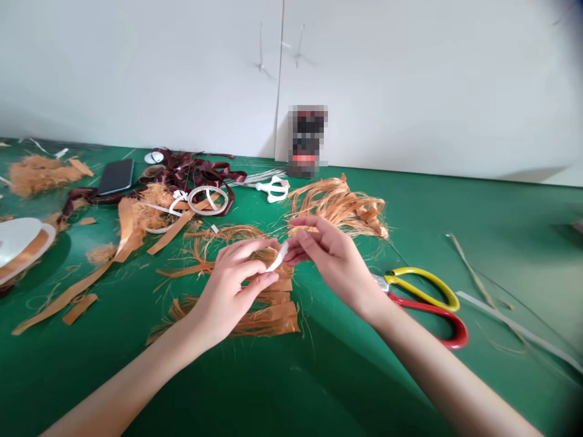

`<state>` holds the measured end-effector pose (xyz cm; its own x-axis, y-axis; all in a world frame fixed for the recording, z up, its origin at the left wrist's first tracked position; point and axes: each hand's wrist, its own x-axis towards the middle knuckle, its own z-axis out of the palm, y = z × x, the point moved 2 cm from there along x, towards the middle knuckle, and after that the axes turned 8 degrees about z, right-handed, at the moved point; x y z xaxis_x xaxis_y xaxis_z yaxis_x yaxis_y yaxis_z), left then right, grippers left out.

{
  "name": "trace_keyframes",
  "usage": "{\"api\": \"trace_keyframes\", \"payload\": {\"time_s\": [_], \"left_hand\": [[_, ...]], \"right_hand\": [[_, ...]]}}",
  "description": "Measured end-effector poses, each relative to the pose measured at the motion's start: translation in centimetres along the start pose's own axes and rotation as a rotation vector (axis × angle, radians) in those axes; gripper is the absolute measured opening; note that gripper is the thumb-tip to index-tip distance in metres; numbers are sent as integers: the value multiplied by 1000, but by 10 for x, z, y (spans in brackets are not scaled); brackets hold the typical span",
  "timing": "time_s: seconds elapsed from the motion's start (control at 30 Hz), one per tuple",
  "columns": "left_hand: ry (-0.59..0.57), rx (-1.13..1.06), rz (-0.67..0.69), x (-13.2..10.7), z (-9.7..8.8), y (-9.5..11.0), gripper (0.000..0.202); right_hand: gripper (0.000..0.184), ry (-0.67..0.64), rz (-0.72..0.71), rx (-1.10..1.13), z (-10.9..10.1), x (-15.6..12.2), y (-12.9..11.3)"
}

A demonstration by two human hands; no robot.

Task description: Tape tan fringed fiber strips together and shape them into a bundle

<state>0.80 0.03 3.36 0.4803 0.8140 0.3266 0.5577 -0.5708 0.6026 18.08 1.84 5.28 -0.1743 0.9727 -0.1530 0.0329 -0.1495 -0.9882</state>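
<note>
My left hand point(234, 285) and my right hand point(325, 255) meet above the green table point(291, 376), both pinching a small white strip point(278, 257) between fingertips. The strip looks like a short piece of tape or paper. Directly beneath the hands lies a pile of frayed orange ribbon pieces point(268, 309) with loose threads. A fan of orange fibres point(339, 206) lies just beyond my right hand.
Yellow-and-red scissors point(426, 300) lie right of my right wrist. White scissors point(273, 188), white tape rings point(207, 200), dark maroon ribbon point(191, 170), a black phone point(116, 176) and orange ribbon strips point(118, 243) crowd the back left. A white tape roll point(20, 243) sits far left.
</note>
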Motion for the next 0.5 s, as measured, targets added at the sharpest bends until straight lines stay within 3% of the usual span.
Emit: {"api": "trace_keyframes", "payload": {"time_s": [0.1,0.2,0.37,0.5], "left_hand": [[-37,-80,-76,4,-4,-3,28],[-79,-129,-146,6,-7,-8,28],[-60,-7,-142,5,-16,-19,26],[27,89,-131,9,-31,-35,28]], "right_hand": [[31,90,-15,-79,-12,2,10],[39,157,-97,-335,-22,5,21],[51,67,-322,-775,-20,5,38],[56,16,-399,-907,-16,4,49]]}}
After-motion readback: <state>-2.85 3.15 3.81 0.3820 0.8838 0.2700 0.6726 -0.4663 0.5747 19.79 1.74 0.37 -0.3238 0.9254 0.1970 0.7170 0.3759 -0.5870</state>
